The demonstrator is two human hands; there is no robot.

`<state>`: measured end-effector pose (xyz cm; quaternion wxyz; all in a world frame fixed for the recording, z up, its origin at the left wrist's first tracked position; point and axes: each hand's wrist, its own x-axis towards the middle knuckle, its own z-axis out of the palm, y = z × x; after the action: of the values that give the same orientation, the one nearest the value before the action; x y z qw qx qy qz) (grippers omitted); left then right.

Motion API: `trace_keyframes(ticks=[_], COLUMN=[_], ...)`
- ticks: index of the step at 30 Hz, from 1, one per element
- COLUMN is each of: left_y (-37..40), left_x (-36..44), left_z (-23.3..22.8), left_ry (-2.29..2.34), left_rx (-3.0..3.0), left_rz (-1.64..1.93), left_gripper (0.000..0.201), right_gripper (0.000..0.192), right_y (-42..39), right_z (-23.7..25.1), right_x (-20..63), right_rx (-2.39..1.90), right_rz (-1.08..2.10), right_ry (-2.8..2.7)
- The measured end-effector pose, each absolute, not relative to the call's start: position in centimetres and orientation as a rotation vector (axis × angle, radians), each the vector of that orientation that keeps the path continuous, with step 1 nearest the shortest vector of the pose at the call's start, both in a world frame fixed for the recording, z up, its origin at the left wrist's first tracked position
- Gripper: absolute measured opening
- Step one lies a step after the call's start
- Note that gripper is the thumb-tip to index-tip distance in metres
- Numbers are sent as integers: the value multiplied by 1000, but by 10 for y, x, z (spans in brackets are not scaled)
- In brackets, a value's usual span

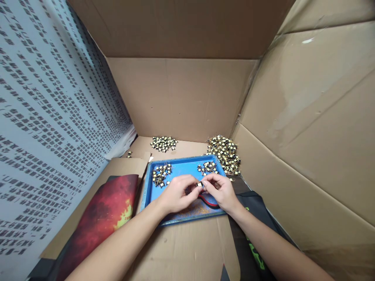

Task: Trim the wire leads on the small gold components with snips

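Note:
Both hands meet over a blue tray (179, 168). My left hand (175, 193) and my right hand (221, 191) pinch one small yellow-and-black wound component (199, 184) between their fingertips. Under my right hand lies a tool with red handles (208, 201), partly hidden. On the tray sit two small heaps of the same components, one at the back left (160, 174) and one at the back right (208, 167). Fine golden scraps (197, 210) litter the tray's near edge.
Cardboard walls close in the back and right. Two larger piles of components lie behind the tray, one at the back middle (163, 143) and one at the right (225, 153). A red printed mat (108, 214) lies left; a black mat (254, 207) lies right. Printed sheet (43, 128) covers the left wall.

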<state>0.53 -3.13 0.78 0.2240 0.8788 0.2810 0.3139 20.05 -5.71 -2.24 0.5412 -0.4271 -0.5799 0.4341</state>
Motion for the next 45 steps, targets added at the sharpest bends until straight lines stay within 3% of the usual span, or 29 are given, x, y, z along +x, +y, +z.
trace_keyframes(ticks=[11,45], left_y=[-30,-30], left_x=[5,8], left_z=[7,5], left_ry=[800,806], left_rx=[2427,2526], left_rz=[844,544], left_gripper=[25,25], right_gripper=[37,21], right_y=[-56,-54], right_z=[-23,-28], right_x=[200,202], right_rx=[-1018,-1087], right_rz=[1061,1052], right_ry=[-1398,-1568])
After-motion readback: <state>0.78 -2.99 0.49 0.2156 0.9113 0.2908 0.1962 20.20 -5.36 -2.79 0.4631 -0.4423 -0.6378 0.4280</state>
